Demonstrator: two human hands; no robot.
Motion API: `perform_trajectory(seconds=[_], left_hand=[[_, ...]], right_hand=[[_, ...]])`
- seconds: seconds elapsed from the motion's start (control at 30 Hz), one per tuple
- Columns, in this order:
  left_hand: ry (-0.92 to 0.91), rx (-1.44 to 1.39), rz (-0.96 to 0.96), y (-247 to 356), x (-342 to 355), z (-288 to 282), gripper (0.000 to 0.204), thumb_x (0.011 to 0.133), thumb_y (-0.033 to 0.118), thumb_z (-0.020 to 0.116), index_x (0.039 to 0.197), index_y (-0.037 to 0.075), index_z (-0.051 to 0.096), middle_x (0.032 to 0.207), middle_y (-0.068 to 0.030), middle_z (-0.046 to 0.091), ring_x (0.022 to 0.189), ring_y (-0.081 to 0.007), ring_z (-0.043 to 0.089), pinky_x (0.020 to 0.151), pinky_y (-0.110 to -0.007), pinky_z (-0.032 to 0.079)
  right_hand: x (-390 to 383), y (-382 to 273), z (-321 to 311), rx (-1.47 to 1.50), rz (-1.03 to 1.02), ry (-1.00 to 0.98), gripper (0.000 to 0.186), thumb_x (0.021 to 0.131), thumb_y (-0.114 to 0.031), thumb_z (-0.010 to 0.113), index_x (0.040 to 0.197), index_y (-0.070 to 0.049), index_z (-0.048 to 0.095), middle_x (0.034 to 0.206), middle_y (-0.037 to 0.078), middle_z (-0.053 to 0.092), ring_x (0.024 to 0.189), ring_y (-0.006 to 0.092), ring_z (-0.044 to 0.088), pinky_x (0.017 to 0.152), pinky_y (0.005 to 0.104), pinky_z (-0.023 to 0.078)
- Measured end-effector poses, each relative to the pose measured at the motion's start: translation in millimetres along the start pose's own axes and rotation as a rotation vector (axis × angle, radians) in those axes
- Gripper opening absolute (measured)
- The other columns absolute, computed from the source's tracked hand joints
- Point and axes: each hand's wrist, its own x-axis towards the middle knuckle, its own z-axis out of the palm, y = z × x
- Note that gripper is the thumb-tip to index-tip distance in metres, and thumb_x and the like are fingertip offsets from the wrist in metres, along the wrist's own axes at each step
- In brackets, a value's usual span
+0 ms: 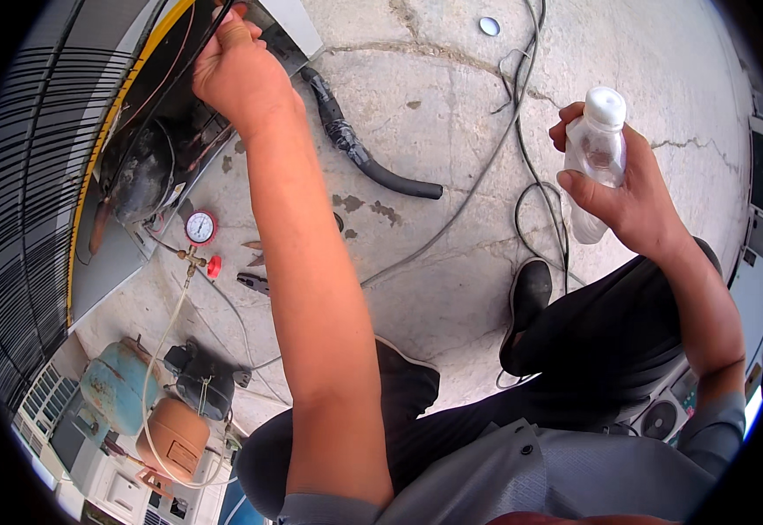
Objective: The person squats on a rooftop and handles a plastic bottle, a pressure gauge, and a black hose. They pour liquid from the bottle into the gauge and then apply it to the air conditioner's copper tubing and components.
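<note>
My left hand (243,79) reaches into the open appliance at top left, fingers closed beside a thin black cable on something small and pale that I cannot make out. My right hand (626,197) is wrapped around a clear plastic bottle (596,149) with a white cap, upright over the floor. A dark compressor (141,175) with copper pipes sits inside the appliance, below my left hand. A pressure gauge (200,227) with a red knob and pale hose stands just outside it.
The cracked concrete floor (416,105) holds black foam tubing (373,166), loose cables (521,131), a small round lid (489,26) and pliers (252,283). A blue tank (110,389) and an orange-brown case (167,437) stand lower left. A black grille (23,210) lines the left side.
</note>
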Motion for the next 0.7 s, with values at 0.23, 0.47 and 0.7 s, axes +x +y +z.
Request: perform_trajectory(seconds=[0.23, 0.47, 0.7], left_hand=[[-0.015, -0.041, 0.061, -10, 2, -2, 0.019, 0.099, 0.013, 0.064, 0.093, -0.002, 0.072, 0.076, -0.0012, 0.063, 0.070, -0.0089, 0.050, 0.066, -0.023, 0.040], [-0.016, -0.141, -0.004, -5, -3, 1, 0.019, 0.098, 0.011, 0.064, 0.091, -0.005, 0.072, 0.073, -0.0010, 0.060, 0.065, -0.0074, 0.048, 0.061, -0.023, 0.036], [0.046, -0.208, -0.003, -16, 10, 1, 0.016, 0.093, 0.005, 0.067, 0.079, -0.001, 0.070, 0.079, -0.0055, 0.069, 0.067, -0.0083, 0.053, 0.063, -0.025, 0.038]], right_hand=[[4, -35, 21, -0.041, -0.062, -0.034, 0.056, 0.081, -0.022, 0.075, 0.130, -0.005, 0.055, 0.116, 0.010, 0.064, 0.110, 0.0212, 0.060, 0.100, 0.0400, 0.047], [2, -51, 31, -0.125, -0.054, -0.037, 0.059, 0.081, -0.025, 0.076, 0.133, -0.008, 0.054, 0.119, 0.010, 0.064, 0.114, 0.0225, 0.060, 0.102, 0.0418, 0.045], [-4, -50, 36, -0.066, -0.082, 0.019, 0.053, 0.080, -0.016, 0.074, 0.127, -0.002, 0.055, 0.112, 0.010, 0.065, 0.105, 0.0198, 0.060, 0.097, 0.0377, 0.047]])
